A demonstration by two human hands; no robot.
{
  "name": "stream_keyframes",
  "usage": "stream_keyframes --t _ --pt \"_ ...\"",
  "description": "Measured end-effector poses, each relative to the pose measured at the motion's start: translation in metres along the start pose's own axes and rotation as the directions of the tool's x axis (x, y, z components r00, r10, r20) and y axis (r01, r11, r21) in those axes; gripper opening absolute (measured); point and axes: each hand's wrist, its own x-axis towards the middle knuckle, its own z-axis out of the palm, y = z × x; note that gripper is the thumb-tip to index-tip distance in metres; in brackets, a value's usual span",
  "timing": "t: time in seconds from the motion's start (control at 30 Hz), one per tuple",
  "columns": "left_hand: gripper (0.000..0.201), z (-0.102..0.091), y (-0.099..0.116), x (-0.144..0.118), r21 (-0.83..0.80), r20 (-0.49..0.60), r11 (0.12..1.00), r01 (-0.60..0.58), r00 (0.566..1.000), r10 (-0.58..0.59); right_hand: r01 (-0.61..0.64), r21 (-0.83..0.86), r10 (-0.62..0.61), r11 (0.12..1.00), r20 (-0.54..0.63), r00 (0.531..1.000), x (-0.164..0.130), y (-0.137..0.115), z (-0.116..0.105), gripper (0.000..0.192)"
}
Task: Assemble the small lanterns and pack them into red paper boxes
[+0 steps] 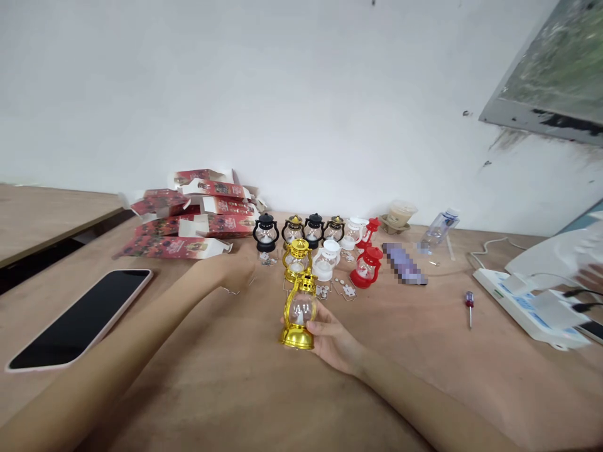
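Observation:
My right hand [332, 336] is closed around the lower part of a small gold lantern [301, 311], which has a clear globe and a white candle shape inside. The lantern is held slightly tilted over the table. My left hand [239, 269] is blurred, left of the lantern group, with a thin bent wire handle [240, 290] at its lower edge; its fingers do not show clearly. Just beyond the held lantern stand another gold lantern [296, 260], a white lantern [326, 260] and a red lantern [366, 268]. Small metal parts [323, 291] and wires lie between them.
Behind is a row of lanterns, including a black one [266, 233]. Red printed boxes [188, 226] are piled at the back left. A phone [82, 320] lies at left. To the right are a screwdriver [470, 307], a power strip [522, 307], a bottle [439, 231] and a cup [399, 215].

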Motion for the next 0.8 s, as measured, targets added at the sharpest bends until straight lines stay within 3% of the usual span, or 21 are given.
stream_keyframes --t 0.13,0.53,0.8 --pt "0.013 0.001 0.009 0.004 0.049 0.116 0.998 0.048 0.992 -0.053 -0.016 -0.008 0.016 1.0 0.042 0.999 0.0 0.0 -0.001 0.058" --pt "0.021 0.004 0.011 0.009 0.025 0.18 0.997 0.079 0.98 -0.082 0.001 -0.05 0.003 0.999 0.083 0.997 0.0 0.001 -0.002 0.052" --pt "0.006 -0.004 0.009 0.002 0.012 0.091 1.0 0.006 0.996 -0.007 0.004 -0.073 0.004 0.997 0.109 0.994 0.0 0.0 -0.003 0.053"
